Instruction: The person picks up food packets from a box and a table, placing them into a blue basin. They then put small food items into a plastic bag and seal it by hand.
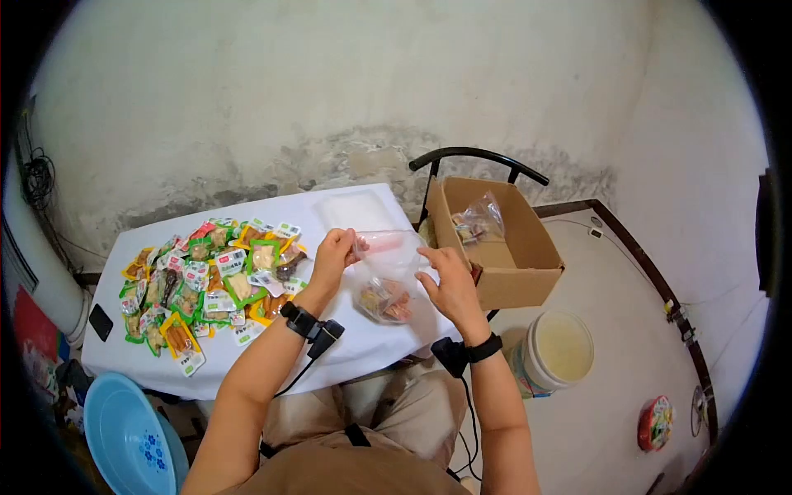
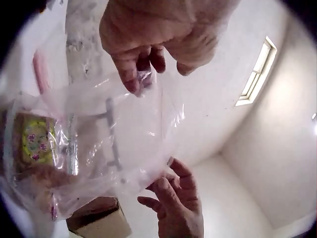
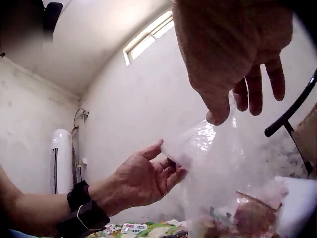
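Observation:
A clear plastic bag [image 1: 386, 262] is held up by its top between the two hands, with several small packets [image 1: 386, 300] in its bottom resting at the table. The left hand [image 1: 334, 257] pinches one side of the bag's mouth; in the left wrist view this hand [image 2: 163, 34] has fingertips on the film. At the opposite edge the right hand [image 1: 450, 285] pinches the film between thumb and finger, other fingers extended, as the right wrist view shows of this hand [image 3: 237, 59].
Colourful food packets [image 1: 219, 280] are heaped on the white-clothed table [image 1: 330, 363], a phone [image 1: 101, 322] at its left edge. Right of it a cardboard box [image 1: 520, 285] holds a bagged bundle. A white bucket [image 1: 561, 351] and a blue basin [image 1: 124, 437] stand lower.

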`<state>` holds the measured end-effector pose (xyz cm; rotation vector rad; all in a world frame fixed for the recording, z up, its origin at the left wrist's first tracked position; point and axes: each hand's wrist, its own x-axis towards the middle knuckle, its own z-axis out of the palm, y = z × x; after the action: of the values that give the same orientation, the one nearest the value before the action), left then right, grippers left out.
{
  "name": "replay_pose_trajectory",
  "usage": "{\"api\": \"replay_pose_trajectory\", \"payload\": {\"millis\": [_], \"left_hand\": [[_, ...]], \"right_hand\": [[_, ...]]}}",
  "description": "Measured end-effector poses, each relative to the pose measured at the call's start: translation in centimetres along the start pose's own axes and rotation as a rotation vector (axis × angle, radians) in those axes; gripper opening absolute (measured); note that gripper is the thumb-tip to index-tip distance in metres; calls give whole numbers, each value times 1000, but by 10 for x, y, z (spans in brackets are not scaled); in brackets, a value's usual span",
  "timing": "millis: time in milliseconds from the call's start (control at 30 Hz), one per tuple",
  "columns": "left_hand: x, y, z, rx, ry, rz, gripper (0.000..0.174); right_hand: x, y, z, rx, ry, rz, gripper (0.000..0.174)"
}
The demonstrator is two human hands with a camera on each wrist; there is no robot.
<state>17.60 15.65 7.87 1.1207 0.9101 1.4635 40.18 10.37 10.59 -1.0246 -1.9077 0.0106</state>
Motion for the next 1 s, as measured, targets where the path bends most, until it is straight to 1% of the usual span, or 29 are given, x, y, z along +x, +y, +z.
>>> {"api": "replay_pose_trajectory", "payload": {"millis": [33,67,100,167,200,233,267,333,367,400,467,500,567,600,633,700,733,867,1000], "left_hand": [[-1,1,-1,-85,-25,-9,14],[-2,2,-2,-170,-48,-17,14],[-2,1,-4,-171,-48,-15,14],[-3,-2,-8,-207,-84,-17,21],[-5,-2,-10,-208,-83,-13,21],[-8,-3,-11,-113,-86,16,22],[-8,-3,-13,-17,-89,45,24],[-3,-7,-21,21,-94,26,22],[-1,-10,-24,62,-101,4,20],[-3,-4,-23,59,-100,3,20],[-11,28,-17,63,-23,58,12],[-15,42,-13,59,-23,64,12],[-28,66,-5,98,-28,215,11],[-32,76,-1,121,-24,216,10],[-31,77,-2,120,-18,212,10],[-28,74,-5,219,-78,220,8],[-26,69,-8,218,-74,219,8],[-21,46,-16,309,-101,173,9],[-20,40,-20,389,-100,147,11]], "right_hand": [[0,2,2,7,-23,-39,25],[-1,3,3,6,-23,-39,25],[-3,4,5,4,-53,-25,22],[-6,7,8,1,-85,-18,18],[-7,8,8,46,-96,33,15],[-7,9,8,90,-106,84,11],[-6,11,7,89,-107,81,11],[-3,13,3,231,-153,224,8],[0,14,0,229,-155,224,8],[5,12,-6,218,-141,157,7],[22,-3,-31,137,-103,2,6],[29,-9,-42,133,-104,-5,6],[40,-19,-56,269,-45,-8,8],[43,-27,-58,381,-23,135,11],[45,-23,-55,384,-30,137,11],[47,-10,-49,289,-38,132,12],[45,-7,-49,165,-69,103,12],[34,28,-25,140,-117,163,11],[31,42,-11,232,-147,209,11]]}}
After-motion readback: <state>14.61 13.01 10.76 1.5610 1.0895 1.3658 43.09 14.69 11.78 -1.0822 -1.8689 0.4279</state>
